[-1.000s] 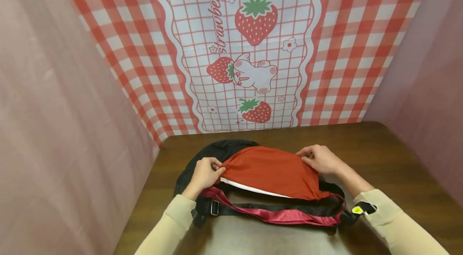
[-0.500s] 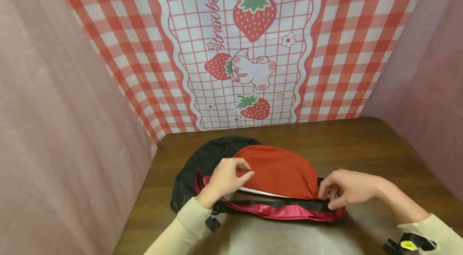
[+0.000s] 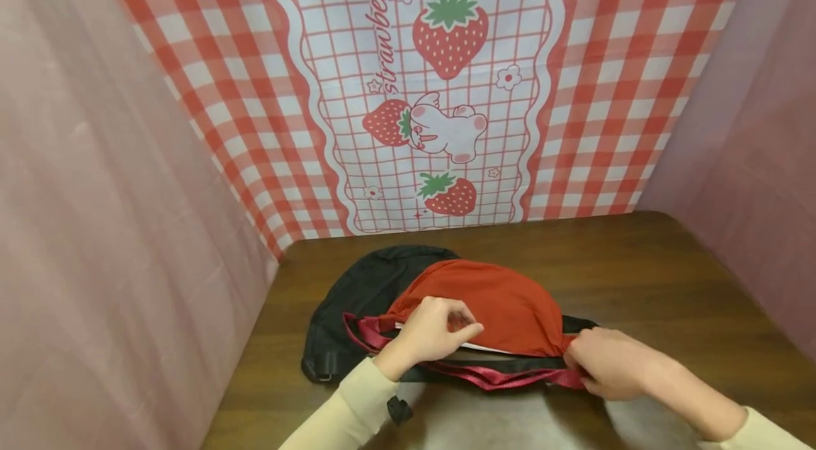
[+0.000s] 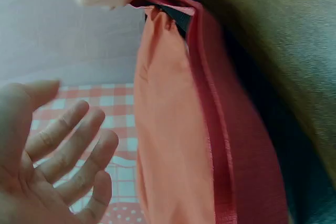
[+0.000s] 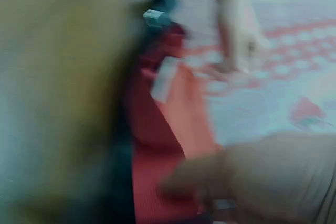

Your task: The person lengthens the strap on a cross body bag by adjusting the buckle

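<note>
An orange-red fabric bag (image 3: 503, 297) lies on the table with its curved side toward the back, a white strip along its front edge. A dark red strap (image 3: 494, 379) runs in front of it. My right hand (image 3: 615, 363) grips this strap at the bag's right end; in the right wrist view, blurred, the thumb lies on the strap (image 5: 157, 166). Above the bag's left half is my left hand (image 3: 433, 331), empty, fingers loosely bent; the left wrist view shows its palm (image 4: 31, 198) apart from the orange cloth (image 4: 163, 108).
Partly under the orange bag, a black bag (image 3: 353, 294) spreads to the left, a metal buckle (image 3: 325, 377) near its lower corner. The brown wooden table (image 3: 650, 280) ends at a strawberry-print cloth (image 3: 449, 138). Pink curtains (image 3: 127, 223) hang at both sides.
Both hands have let go of the orange bag's upper edges. The left moved right over the bag; the right came down to the right end and took hold of the strap.
</note>
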### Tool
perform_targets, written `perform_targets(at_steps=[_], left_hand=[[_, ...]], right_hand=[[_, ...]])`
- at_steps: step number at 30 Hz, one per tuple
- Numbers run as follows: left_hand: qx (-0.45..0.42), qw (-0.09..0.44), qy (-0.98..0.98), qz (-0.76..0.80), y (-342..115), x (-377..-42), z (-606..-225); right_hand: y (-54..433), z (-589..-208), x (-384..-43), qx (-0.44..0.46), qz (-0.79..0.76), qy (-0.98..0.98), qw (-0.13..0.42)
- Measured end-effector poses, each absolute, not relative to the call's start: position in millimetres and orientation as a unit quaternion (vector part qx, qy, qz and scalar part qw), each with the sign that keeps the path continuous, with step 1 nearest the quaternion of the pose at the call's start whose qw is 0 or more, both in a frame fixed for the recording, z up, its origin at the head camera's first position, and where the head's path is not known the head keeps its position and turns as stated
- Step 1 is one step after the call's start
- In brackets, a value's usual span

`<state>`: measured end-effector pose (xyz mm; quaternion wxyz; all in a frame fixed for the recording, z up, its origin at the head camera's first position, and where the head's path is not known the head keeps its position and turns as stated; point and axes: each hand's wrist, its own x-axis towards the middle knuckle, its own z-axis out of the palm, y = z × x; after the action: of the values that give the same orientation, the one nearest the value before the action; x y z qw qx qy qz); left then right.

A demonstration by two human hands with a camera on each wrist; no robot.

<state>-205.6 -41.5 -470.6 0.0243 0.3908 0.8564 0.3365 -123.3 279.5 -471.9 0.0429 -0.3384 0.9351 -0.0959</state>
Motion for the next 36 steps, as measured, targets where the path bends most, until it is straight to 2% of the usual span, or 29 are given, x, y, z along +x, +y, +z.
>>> perform_targets(at_steps=[2,5,10,15,17,22,31,36], left_hand=[[0.408,0.026,0.843,0.351,-37,-205,-468],[0.43,0.016,0.827,0.361,-28,-204,-459],[0.451,-0.045,0.804,0.384,2,-199,-448],[0.443,-0.104,0.784,0.422,27,-197,-450],[0.442,-0.103,0.783,0.426,31,-198,-448],[0.45,-0.061,0.789,0.413,23,-203,-435],[0.43,-0.047,0.798,0.419,-5,-214,-419],[0.442,-0.072,0.795,0.409,-2,-215,-420]], right_hand=[[286,-456,-132,-0.376,-0.197,0.903,0.066],[290,-433,-146,-0.413,-0.272,0.868,0.038],[283,-402,-167,-0.37,-0.314,0.874,-0.026],[271,-396,-180,-0.353,-0.373,0.856,-0.052],[273,-398,-181,-0.35,-0.396,0.848,-0.043],[291,-405,-179,-0.34,-0.428,0.837,-0.01],[305,-418,-181,-0.321,-0.477,0.817,-0.05],[295,-419,-183,-0.329,-0.533,0.778,-0.049]])
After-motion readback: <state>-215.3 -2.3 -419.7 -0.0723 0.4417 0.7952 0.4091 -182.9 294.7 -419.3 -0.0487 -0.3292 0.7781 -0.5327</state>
